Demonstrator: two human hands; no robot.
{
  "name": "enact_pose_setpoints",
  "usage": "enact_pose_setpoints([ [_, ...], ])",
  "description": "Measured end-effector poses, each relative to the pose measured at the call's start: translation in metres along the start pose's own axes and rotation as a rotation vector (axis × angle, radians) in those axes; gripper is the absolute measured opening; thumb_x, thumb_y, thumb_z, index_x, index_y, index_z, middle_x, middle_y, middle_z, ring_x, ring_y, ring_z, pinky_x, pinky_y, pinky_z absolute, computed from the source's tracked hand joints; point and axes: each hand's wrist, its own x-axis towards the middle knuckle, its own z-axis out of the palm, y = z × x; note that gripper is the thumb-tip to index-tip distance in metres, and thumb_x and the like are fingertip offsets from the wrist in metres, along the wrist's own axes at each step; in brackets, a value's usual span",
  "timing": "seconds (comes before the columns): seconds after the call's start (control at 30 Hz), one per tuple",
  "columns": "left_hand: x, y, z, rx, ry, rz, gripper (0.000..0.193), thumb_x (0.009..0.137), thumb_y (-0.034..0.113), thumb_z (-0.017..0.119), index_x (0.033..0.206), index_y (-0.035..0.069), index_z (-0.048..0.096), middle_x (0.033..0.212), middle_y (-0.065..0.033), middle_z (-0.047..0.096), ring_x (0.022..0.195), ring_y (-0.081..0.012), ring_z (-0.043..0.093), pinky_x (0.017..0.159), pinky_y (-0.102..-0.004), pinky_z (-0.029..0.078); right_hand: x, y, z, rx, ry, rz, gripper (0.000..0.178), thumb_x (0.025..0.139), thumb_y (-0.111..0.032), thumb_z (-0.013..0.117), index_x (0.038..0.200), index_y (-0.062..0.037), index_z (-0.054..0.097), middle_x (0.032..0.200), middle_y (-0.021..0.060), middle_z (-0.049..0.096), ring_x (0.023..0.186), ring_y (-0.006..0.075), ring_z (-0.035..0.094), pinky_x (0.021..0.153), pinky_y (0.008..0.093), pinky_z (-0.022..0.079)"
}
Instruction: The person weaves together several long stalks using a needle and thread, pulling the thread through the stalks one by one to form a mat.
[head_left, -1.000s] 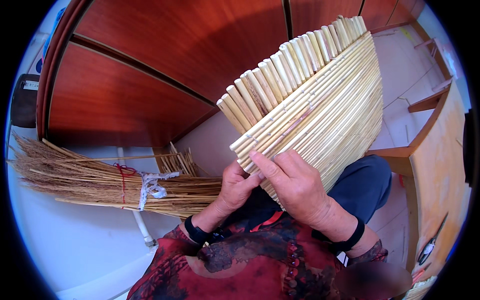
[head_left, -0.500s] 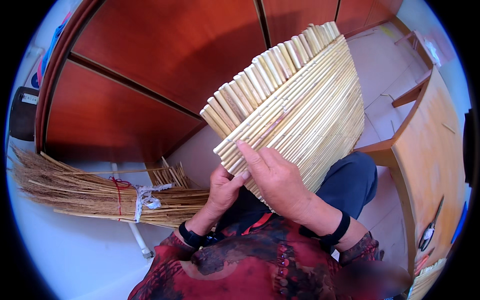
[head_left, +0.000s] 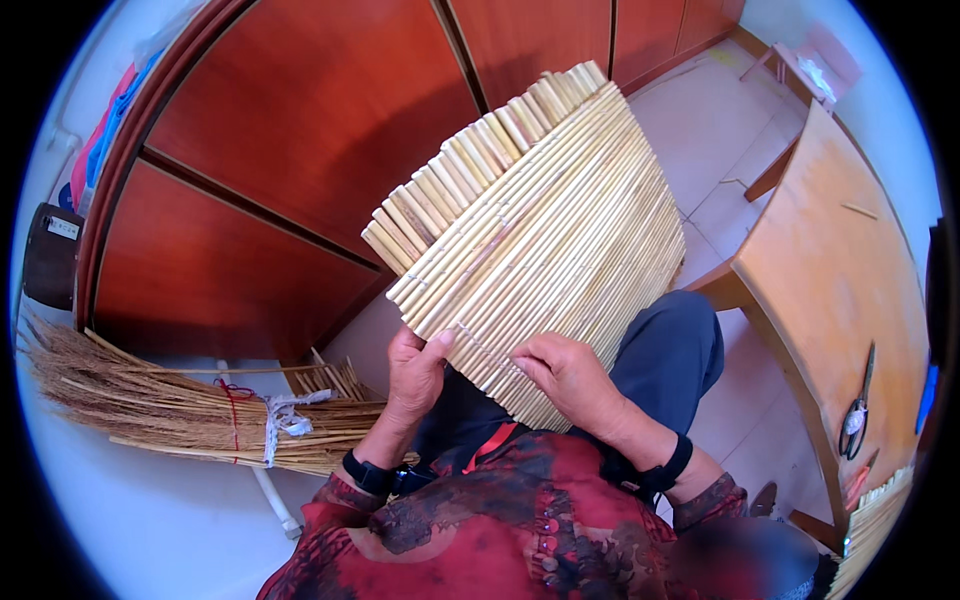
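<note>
A mat of pale straw stalks [head_left: 570, 250], sewn side by side with crosswise rows of stitching, lies tilted over my lap. Along its far edge runs a row of short stalk ends. My left hand [head_left: 415, 375] grips the mat's near-left edge, thumb on top and fingers underneath. Over the mat's near part, my right hand [head_left: 572, 375] is closed in a pinch beside a row of stitching; whatever is between its fingertips is too small to tell.
To the left lies a tied bundle of dry stalks [head_left: 165, 400]. Red-brown cabinet doors [head_left: 310, 110] stand ahead. A wooden table [head_left: 800, 240] on the right holds scissors [head_left: 855, 425]; another stalk mat [head_left: 875, 525] is at lower right. A dark trousered knee [head_left: 680, 335] is under the mat.
My right hand has left the mat's left edge and moved nearer to me, its fingers now curled. My left hand keeps its grip. The view has shifted, showing more of the table.
</note>
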Motion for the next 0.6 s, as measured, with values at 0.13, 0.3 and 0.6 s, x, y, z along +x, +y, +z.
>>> enact_pose_setpoints([
  [0.13, 0.008, 0.004, 0.002, 0.016, 0.019, -0.008, 0.04, 0.087, -0.001, 0.057, 0.126, -0.002, 0.049, 0.123, -0.013, 0.058, 0.113, -0.0214, 0.057, 0.098, -0.0356, 0.045, -0.016, 0.002, -0.004, 0.011, 0.085, -0.057, 0.012, 0.086, -0.008, 0.063, 0.095, -0.0015, 0.066, 0.081, 0.0108, 0.062, 0.07, 0.0233, 0.063, 0.063, 0.0314, 0.05],
  [0.3, 0.009, 0.01, 0.011, 0.018, -0.002, -0.035, 0.037, 0.089, 0.002, 0.056, 0.125, -0.001, 0.05, 0.121, -0.0118, 0.06, 0.109, -0.0202, 0.059, 0.094, -0.0355, 0.048, -0.014, -0.001, -0.004, 0.13, 0.121, -0.026, 0.013, 0.088, -0.004, 0.061, 0.099, -0.0008, 0.067, 0.079, 0.0048, 0.062, 0.058, 0.0086, 0.057, 0.053, 0.0223, 0.047],
  [0.6, 0.005, 0.015, 0.007, 0.038, -0.037, -0.071, 0.041, 0.091, 0.002, 0.054, 0.131, -0.004, 0.045, 0.128, -0.0122, 0.055, 0.117, -0.0203, 0.053, 0.101, -0.0345, 0.042, -0.01, -0.013, -0.001, 0.278, 0.023, 0.241, 0.015, 0.089, -0.005, 0.058, 0.103, -0.0038, 0.063, 0.071, 0.0066, 0.06, 0.055, 0.0108, 0.057, 0.052, 0.0257, 0.048],
])
